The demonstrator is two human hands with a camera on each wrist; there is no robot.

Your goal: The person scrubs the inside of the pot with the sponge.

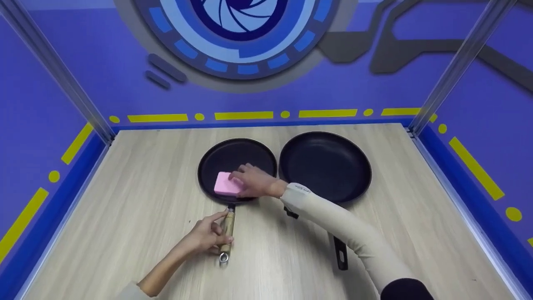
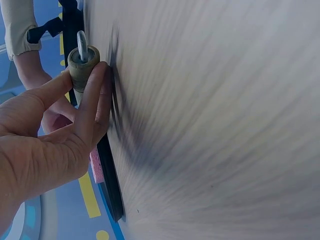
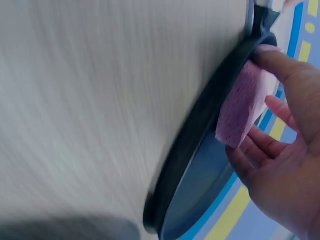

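Note:
A small black frying pan [image 1: 237, 152] with a wooden handle [image 1: 228, 225] lies on the table. My left hand [image 1: 204, 235] grips that handle between thumb and fingers; in the left wrist view the metal hanging ring [image 2: 82, 45] sticks out of the handle's end. Over the pan's near part, my right hand [image 1: 256, 181] holds a pink sponge [image 1: 225, 184] by its sides. The right wrist view has the sponge [image 3: 242, 105] down inside the pan's rim, thumb at one end and fingers at the other.
A larger black frying pan [image 1: 325, 162] stands close to the right of the small one. Its dark handle [image 1: 340, 254] points toward me, partly behind my right sleeve [image 1: 345, 225]. Blue panels [image 1: 266, 100] with yellow marks border the wooden table [image 1: 145, 187] at back and sides.

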